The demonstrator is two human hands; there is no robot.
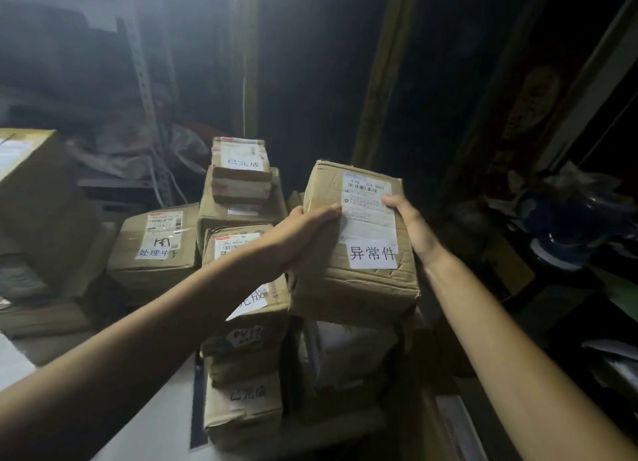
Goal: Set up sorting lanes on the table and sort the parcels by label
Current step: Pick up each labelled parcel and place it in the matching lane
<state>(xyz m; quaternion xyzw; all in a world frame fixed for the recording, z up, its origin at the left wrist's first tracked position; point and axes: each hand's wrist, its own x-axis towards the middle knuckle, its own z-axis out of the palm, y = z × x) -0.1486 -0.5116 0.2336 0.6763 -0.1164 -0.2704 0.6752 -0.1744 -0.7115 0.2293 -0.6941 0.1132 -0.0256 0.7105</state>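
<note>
Dim room, cartons stacked close.

- Cardboard parcel (355,284), creased and taped shut (contents unseen), carries a shipping label and a white slip reading 异常件.
- Left hand (303,232) grasps its left side and right hand (411,225) its right side, thumbs on top; the other fingers are hidden.
- It sits at the right of the pile, above a pale wrapped parcel (345,357); whether they touch I cannot tell.
- Left of it is a 处理中 box (155,250).
- Behind, a small 已完成 box (241,165) lies on a larger carton (241,212).
- The left forearm covers part of the slip on another box (248,301), and only 成 reads clearly.
- A low 已完成 box (245,402) is in shadow.
- A big carton (31,198) is cut off at the left edge.
- The right side is too dark to identify.
</note>
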